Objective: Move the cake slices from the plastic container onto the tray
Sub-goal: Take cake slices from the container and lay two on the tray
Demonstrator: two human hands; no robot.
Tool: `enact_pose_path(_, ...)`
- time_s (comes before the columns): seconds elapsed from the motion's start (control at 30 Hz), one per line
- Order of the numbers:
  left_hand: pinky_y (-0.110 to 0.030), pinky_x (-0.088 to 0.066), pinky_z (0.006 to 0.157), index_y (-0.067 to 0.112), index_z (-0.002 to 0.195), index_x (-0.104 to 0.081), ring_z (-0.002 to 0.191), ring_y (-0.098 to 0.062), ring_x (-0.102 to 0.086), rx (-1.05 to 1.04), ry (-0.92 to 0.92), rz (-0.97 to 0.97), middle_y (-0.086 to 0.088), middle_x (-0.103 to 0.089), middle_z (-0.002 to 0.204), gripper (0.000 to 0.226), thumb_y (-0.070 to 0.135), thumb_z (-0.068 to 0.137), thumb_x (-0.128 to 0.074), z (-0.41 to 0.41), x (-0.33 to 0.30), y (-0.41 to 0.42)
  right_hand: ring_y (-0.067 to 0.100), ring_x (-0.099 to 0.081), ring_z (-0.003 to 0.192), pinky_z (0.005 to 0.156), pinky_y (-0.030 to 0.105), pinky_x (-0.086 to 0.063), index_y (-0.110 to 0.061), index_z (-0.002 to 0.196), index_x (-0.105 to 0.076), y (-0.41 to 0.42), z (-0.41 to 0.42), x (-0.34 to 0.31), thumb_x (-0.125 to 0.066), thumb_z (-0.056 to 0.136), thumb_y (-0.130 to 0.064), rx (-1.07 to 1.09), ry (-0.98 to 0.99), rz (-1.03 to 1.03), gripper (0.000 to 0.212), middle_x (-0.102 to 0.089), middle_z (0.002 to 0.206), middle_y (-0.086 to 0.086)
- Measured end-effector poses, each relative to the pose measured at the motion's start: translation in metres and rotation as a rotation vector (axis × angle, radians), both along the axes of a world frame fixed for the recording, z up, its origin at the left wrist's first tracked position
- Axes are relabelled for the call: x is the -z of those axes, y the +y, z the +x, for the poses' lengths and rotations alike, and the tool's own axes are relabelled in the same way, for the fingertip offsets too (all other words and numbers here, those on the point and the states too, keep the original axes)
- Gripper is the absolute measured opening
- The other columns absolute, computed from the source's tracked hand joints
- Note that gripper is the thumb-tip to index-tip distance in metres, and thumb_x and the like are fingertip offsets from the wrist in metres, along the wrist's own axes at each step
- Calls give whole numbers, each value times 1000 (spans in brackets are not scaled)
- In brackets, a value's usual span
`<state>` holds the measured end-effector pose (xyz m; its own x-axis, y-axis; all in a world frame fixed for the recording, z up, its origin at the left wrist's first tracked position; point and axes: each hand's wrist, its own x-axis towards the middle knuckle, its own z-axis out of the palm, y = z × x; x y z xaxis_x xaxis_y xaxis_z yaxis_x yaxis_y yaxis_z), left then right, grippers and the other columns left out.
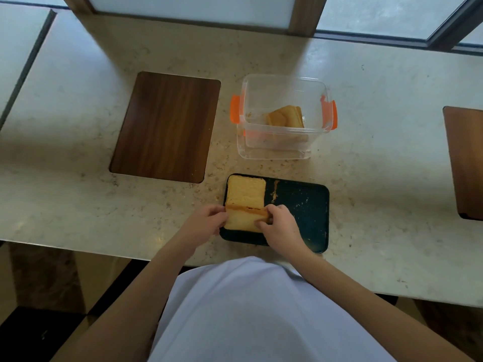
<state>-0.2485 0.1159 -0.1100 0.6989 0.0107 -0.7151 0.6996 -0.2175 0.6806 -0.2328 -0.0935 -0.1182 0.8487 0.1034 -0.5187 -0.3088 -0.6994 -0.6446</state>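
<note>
Hands (245,222) gripping cake slice (244,223) over tray (300,205)

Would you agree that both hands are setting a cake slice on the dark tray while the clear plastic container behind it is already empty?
Not quite: the head view shows the plastic container holds more cake slices. Both the left hand and right hand are setting a cake slice on the dark tray.

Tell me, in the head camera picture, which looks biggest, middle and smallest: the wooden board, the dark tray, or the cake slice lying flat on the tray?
1. wooden board
2. dark tray
3. cake slice
</note>
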Motion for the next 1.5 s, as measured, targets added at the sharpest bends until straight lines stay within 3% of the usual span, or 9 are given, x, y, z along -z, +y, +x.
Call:
enact_pose_path(0.33, -39, -56, 87, 26, 122, -58, 98, -19, -67, 104, 15, 191, 1, -66, 110, 31, 35, 92, -60, -7, 11, 1, 8, -60, 85, 67, 24, -51, -24, 114, -46, 2, 3, 10, -74, 89, -23, 130, 113, 30, 37, -58, 96, -9)
enact_pose_path(0.5, -34, -55, 81, 28, 121, -59, 98, -16, -66, 189, 11, 240, 6, -63, 109, 28, 36, 95, -57, -7, 12, -3, 9, -59, 82, 64, 23, -51, -25, 104, -48, 1, 3, 11, -72, 91, -23, 81, 103, -26, 27, -58, 95, -5)
enact_pose_path(0.6, -24, -45, 68, 29, 100, -63, 82, -7, -61, 314, -43, 316, 11, -64, 88, 12, 33, 95, -54, -7, 11, -6, 9, -60, 80, 69, 29, -56, -23, 109, -51, 1, 2, 11, -64, 95, -22, 21, 111, -61, 20, -60, 95, -4)
enact_pose_path(0.7, -33, -41, 59, 4, 76, -60, 59, -13, -46, 426, -135, 400, 0, -54, 67, 27, 25, 92, -52, -8, 9, -12, 15, -63, 83, 72, 34, -58, -18, 113, -54, 1, 2, 9, -62, 94, -23, -43, 114, -100, 21, -63, 99, 0)
enact_pose_path(0.77, -39, -46, 62, 0, 84, -63, 64, -17, -51, 496, -235, 508, -8, -60, 75, 27, 22, 93, -51, -7, 8, -16, 19, -63, 89, 76, 37, -58, -12, 116, -57, 1, 4, 8, -62, 94, -22, -65, 129, -91, 25, -64, 101, 4)
enact_pose_path(0.9, -33, -50, 78, 4, 109, -67, 96, -24, -58, 564, -477, 678, -10, -58, 120, 23, 16, 93, -56, -6, 6, -23, 21, -65, 97, 82, 36, -58, -13, 125, -56, -3, 5, 6, -63, 94, -23, -66, 151, -59, 33, -61, 99, -1)
enact_pose_path(1.0, -32, -51, 88, 5, 119, -64, 113, -23, -56, 671, -557, 746, -11, -53, 139, 29, 16, 94, -54, -8, 7, -26, 21, -62, 93, 82, 39, -57, -14, 126, -54, -4, 2, 4, -59, 95, -22, -141, 44, -132, 33, -57, 114, 3)
enact_pose_path(1.23, -38, -51, 95, 6, 136, -52, 118, -25, -55, 790, -580, 761, -12, -53, 138, 45, 18, 93, -54, -12, 10, -26, 21, -60, 93, 80, 39, -56, -17, 140, -47, 4, 0, 2, -55, 96, -22, -370, -58, -213, 45, -48, 128, 6)
enact_pose_path(1.5, -37, -48, 92, 10, 131, -53, 117, -25, -50, 880, -520, 874, -10, -52, 134, 43, 28, 92, -50, -10, 16, -30, 23, -59, 95, 81, 38, -55, -12, 133, -52, 3, 2, 7, -55, 94, -21, -415, -69, -226, 40, -49, 126, 8)
